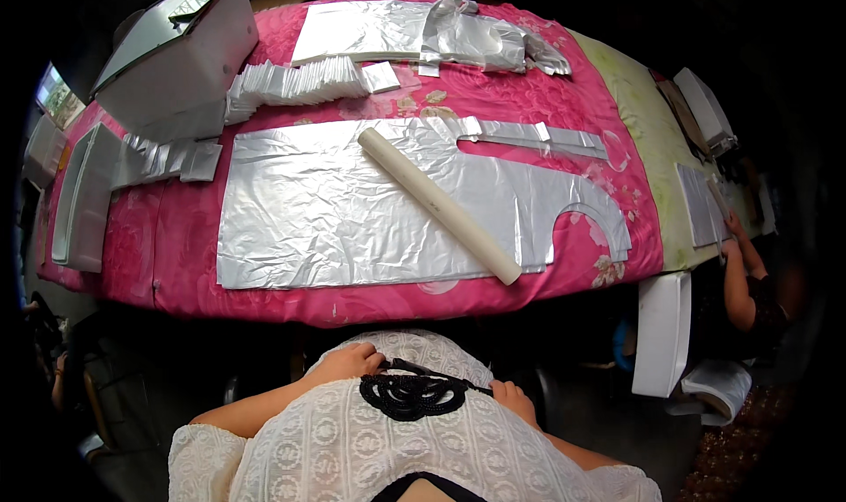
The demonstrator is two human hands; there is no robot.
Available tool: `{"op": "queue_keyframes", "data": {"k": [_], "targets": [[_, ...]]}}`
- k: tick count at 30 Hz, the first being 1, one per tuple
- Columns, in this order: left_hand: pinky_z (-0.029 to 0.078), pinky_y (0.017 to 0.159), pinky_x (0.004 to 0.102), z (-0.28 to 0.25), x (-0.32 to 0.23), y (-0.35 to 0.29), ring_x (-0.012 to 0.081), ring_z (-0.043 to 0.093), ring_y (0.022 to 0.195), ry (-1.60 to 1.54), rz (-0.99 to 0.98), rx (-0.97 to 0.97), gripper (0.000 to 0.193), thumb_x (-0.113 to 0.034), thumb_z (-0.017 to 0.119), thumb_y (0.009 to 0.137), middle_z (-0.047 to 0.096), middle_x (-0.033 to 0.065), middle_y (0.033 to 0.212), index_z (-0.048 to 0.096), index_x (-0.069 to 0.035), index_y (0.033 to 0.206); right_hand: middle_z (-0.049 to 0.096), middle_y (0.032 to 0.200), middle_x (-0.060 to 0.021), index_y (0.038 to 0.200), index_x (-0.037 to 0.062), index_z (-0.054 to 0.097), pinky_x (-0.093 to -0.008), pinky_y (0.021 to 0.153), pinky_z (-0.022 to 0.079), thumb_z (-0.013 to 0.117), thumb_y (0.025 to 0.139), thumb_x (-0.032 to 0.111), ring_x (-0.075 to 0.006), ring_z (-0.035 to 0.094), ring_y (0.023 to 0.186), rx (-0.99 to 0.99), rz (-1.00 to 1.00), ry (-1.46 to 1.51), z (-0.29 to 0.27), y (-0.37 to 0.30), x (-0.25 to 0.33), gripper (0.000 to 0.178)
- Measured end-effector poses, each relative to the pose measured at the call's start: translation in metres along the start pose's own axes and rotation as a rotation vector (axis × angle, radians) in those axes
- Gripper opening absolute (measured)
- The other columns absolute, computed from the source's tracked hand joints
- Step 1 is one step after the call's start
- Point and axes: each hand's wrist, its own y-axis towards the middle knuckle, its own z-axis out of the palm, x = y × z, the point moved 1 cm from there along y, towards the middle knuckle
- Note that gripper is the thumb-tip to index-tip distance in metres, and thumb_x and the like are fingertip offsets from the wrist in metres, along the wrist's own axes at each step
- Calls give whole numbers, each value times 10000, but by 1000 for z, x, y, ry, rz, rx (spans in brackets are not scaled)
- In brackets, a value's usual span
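Note:
At my waist, my left hand is closed with its fingertips on one end of a thin black strap. Its other end runs to my right hand, whose fingers curl at it. A black braided ornament lies against my white lace blouse, just below the strap. In front of me on the table, a stack of silvery plastic bags with cut-out handles lies flat. Across the bags rests a pale cardboard tube, slanting from far left to near right. Neither hand touches the bags or tube.
A pink flowered cloth covers the table. Another silvery stack lies at the far side. White bins and a row of folded packets stand left. At right, a co-worker's arms reach over another stack.

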Motion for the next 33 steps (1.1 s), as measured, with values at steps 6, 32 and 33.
{"op": "queue_keyframes", "data": {"k": [6,32,33], "targets": [[522,681,386,-5,0,8,287,596,892,-14,22,52,278,-311,534,862,551,99,881,572,-68,991,564,886,-195,1097,32,511,-400,722,503,495,838,215,-333,589,882,539,243,223,38,-23,-19,318],[458,879,401,-15,33,-48,336,473,1089,33,-153,-49,613,-98,644,707,440,148,1238,446,-60,1286,538,924,-118,1126,72,581,-371,764,459,671,711,116,-300,543,905,52,-243,404,-36,90,39,426],[438,906,395,-17,34,-63,359,453,1104,-66,-270,-27,650,-82,656,682,426,158,1248,438,-55,1294,537,921,-117,1104,69,592,-373,763,460,672,704,106,-299,544,901,19,-256,384,-36,92,38,410]]}}
